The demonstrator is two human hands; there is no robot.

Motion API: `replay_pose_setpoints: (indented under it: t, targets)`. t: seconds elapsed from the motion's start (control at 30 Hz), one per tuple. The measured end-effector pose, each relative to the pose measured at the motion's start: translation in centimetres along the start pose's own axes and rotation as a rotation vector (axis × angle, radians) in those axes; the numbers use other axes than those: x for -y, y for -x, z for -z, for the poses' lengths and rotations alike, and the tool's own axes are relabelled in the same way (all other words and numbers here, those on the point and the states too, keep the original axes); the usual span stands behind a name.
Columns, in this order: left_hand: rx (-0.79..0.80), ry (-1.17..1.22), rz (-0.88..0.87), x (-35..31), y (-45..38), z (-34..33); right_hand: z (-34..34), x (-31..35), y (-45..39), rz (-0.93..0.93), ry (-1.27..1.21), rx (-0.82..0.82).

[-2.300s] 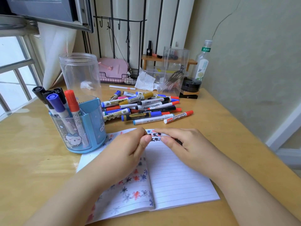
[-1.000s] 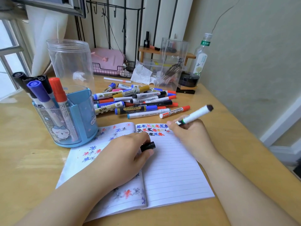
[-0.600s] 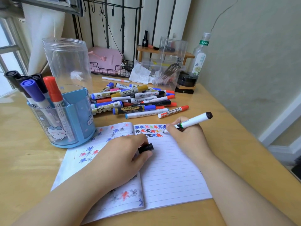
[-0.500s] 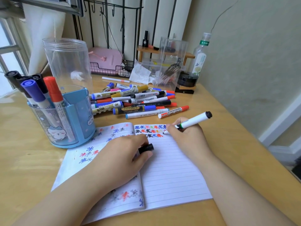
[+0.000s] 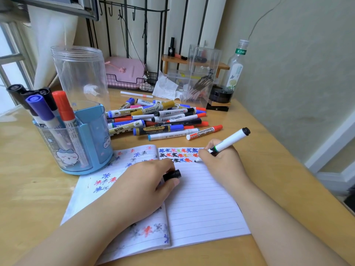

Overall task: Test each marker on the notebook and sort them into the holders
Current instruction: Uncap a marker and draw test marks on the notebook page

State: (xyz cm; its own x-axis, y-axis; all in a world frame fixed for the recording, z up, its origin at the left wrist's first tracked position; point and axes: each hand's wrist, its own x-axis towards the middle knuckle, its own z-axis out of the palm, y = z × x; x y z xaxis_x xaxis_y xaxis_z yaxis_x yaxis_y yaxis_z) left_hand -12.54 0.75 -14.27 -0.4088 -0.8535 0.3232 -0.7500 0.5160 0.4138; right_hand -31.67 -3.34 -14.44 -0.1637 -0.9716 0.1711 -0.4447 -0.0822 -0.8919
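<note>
An open lined notebook [image 5: 201, 204] lies on the wooden desk, with rows of coloured star marks along the top of its right page. My right hand [image 5: 222, 162] grips a white marker with a black end [image 5: 230, 140], its tip touching the page beside the marks. My left hand [image 5: 142, 185] rests on the notebook and holds the black cap [image 5: 172, 174]. A pile of markers [image 5: 159, 120] lies beyond the notebook. A blue holder [image 5: 90, 143] at the left contains several markers. Behind it stands a clear plastic jar [image 5: 80, 73].
A clear acrylic organiser [image 5: 201, 73], a glass bottle [image 5: 237, 68] and a black wire basket with a pink case [image 5: 126, 73] stand at the back by the wall. A single white pen [image 5: 136, 94] lies behind the pile. The desk's right edge runs near my right arm.
My hands pulled the cap off the marker. My right hand then lowered the tip to the page beside the star marks, where it stays. My left hand keeps the cap on the notebook.
</note>
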Motion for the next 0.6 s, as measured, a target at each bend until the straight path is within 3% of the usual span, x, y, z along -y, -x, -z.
replay_pose_setpoints:
  t: [0.33, 0.47, 0.6]
  targets:
    - [0.001, 0.001, -0.001, -0.1, 0.0, 0.1, 0.0, 0.1, 0.0, 0.012, -0.006, -0.003]
    - [-0.025, 0.029, -0.002, 0.1, 0.0, 0.0, 0.2, 0.3, 0.1, 0.039, -0.159, 0.002]
    - [-0.074, 0.086, 0.018, 0.4, 0.0, 0.0, 0.4, 1.1, 0.6, 0.035, -0.342, 0.13]
